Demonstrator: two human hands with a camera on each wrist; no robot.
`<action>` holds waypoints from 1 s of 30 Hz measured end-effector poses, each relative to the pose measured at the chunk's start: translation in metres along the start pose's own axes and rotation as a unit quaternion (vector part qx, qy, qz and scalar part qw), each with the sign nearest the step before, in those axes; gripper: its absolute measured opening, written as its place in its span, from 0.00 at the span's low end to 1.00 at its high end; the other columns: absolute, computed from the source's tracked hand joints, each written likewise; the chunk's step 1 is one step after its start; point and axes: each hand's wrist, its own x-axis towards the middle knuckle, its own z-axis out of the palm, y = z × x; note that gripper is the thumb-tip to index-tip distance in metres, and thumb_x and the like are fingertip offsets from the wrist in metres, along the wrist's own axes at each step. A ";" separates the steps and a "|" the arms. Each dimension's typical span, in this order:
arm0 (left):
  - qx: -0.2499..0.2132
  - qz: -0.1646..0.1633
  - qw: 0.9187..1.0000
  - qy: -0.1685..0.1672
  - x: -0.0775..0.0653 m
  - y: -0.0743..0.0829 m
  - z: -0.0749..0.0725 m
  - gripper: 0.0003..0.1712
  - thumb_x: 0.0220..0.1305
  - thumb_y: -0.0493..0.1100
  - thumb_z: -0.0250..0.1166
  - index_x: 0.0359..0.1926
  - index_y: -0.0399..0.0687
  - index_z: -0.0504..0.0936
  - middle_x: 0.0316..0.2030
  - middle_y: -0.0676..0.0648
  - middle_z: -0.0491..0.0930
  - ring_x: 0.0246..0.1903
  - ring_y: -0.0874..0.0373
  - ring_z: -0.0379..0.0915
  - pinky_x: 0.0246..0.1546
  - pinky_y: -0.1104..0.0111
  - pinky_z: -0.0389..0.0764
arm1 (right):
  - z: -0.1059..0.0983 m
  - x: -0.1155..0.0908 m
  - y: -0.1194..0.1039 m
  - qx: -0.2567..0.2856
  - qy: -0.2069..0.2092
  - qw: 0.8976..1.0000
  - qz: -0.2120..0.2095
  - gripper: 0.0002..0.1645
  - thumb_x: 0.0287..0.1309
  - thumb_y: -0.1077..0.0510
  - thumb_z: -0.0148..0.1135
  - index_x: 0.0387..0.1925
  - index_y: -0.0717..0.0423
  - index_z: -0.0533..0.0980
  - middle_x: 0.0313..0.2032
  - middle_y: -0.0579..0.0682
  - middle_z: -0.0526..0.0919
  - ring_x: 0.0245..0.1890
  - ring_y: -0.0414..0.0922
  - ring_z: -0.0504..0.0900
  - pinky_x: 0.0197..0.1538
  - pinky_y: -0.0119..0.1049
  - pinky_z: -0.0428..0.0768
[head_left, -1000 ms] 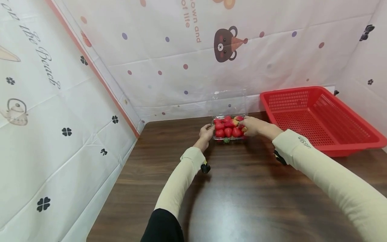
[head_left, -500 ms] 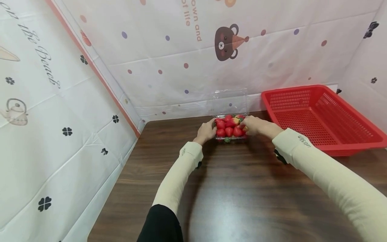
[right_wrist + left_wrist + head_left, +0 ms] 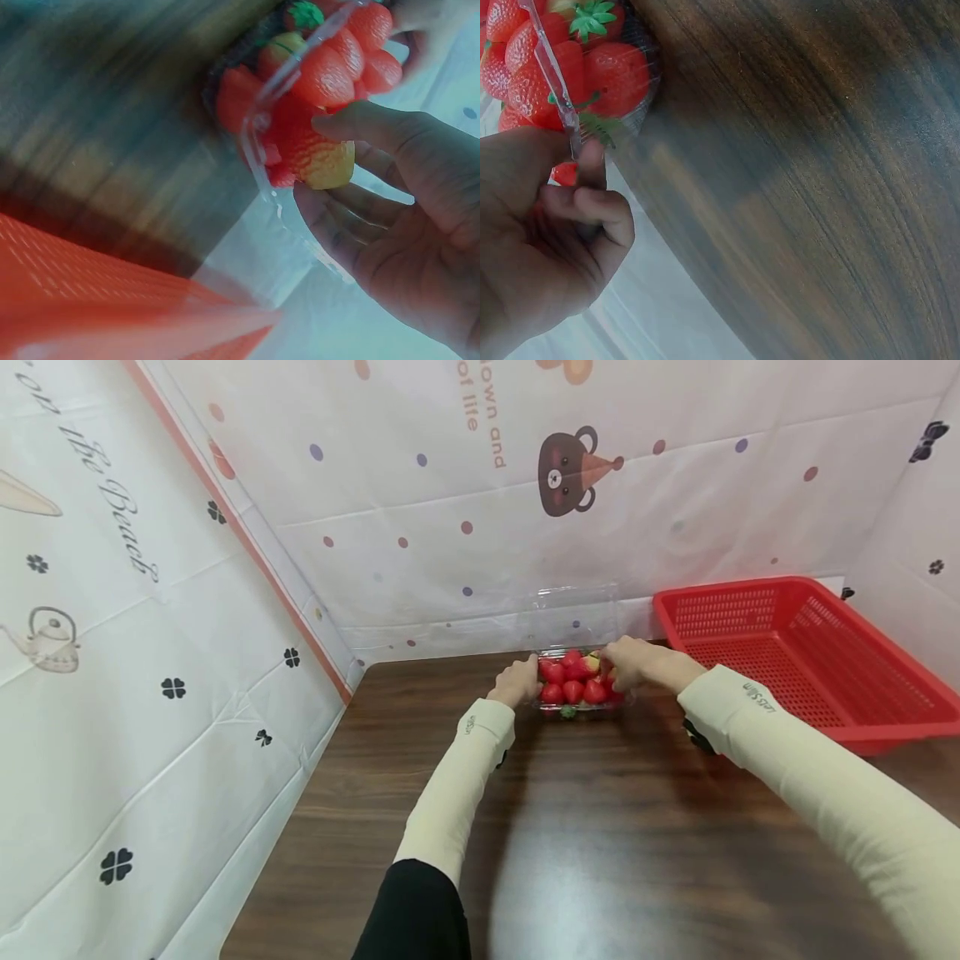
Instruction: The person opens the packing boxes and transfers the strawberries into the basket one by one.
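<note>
Strawberries (image 3: 573, 692) crowd a clear container (image 3: 553, 75) near the far edge of a dark wood-grain desk (image 3: 420, 760), its transparent lid (image 3: 577, 610) standing raised at the back, as a person works from both sides with bare hands. The right hand (image 3: 637, 662) pinches a yellow-tipped strawberry (image 3: 326, 161) at the container's right end, thumb on one side and fingertips on the other. The left hand (image 3: 514, 683), fingers curled, grips the rim at the opposite end.

Trouble, if it comes, would likely start with that pinch: the fruit is rounded and seems held mainly by thumb and fingertips, so a hurried lift could let it roll free. It lies against its neighbours, and a sharp pull might drag one of them over the rim. The container looks thin; should the left hand loosen, the whole box could skid or tip, while too hard a squeeze could bend its wall. A jolt might also bring the lid down on the fingers. A red basket (image 3: 862, 652) stands just beyond the right wrist, close enough that a wide swing of the arm could knock its edge.
</note>
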 end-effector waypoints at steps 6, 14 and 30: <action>0.003 0.020 1.000 -0.008 0.004 -0.005 0.007 0.32 0.74 0.48 0.57 0.74 0.51 0.61 0.58 0.39 0.81 0.54 0.45 0.82 0.55 0.53 0.81 | -0.017 -0.002 0.002 -0.029 0.068 0.997 -0.027 0.17 0.51 0.68 0.69 0.45 0.63 0.78 0.33 0.58 0.81 0.33 0.51 0.78 0.38 0.47 0.80; 0.000 0.039 0.999 0.013 0.005 -0.007 0.018 0.28 0.74 0.49 0.56 0.71 0.51 0.63 0.54 0.39 0.84 0.52 0.44 0.83 0.52 0.52 0.82 | -0.043 -0.010 0.020 -0.033 0.147 0.988 -0.017 0.24 0.52 0.66 0.70 0.52 0.69 0.78 0.51 0.71 0.79 0.51 0.64 0.79 0.54 0.60 0.80; 0.061 0.040 0.997 0.036 0.007 -0.004 0.026 0.22 0.78 0.52 0.50 0.67 0.50 0.64 0.48 0.43 0.86 0.47 0.47 0.85 0.46 0.54 0.84 | -0.044 -0.050 0.115 0.063 0.141 0.981 0.118 0.23 0.57 0.69 0.59 0.55 0.74 0.76 0.52 0.76 0.79 0.45 0.65 0.78 0.43 0.58 0.81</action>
